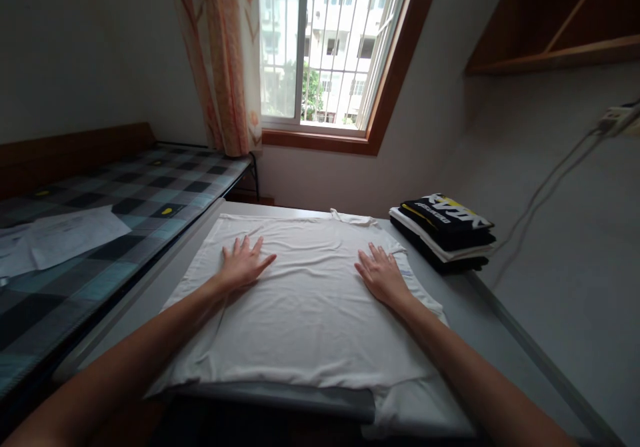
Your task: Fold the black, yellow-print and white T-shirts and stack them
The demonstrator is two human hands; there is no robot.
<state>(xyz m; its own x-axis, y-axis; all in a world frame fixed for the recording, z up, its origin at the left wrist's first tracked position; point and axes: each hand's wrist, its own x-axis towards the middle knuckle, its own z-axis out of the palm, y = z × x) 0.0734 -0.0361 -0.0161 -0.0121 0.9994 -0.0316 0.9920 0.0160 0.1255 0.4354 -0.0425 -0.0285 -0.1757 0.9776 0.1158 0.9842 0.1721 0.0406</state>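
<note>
My left hand (243, 264) and right hand (384, 276) rest, fingers spread apart, on the white garment (305, 320) across the bench (490, 340); it seems light, soft, crease-prone, best pinched at its near corners.

Our left hand (243, 262) and right hand (384, 274): two
White garment (310, 320): we count one
Table (470, 307): one
Folded pile (445, 226): one, its layers too merged for us to number
Papers (75, 237): we cannot tell how many
Checked mattress (120, 190): one
Yellow patches (167, 211): three we see
Curtain (220, 60): one
Window (280, 60): one
</note>
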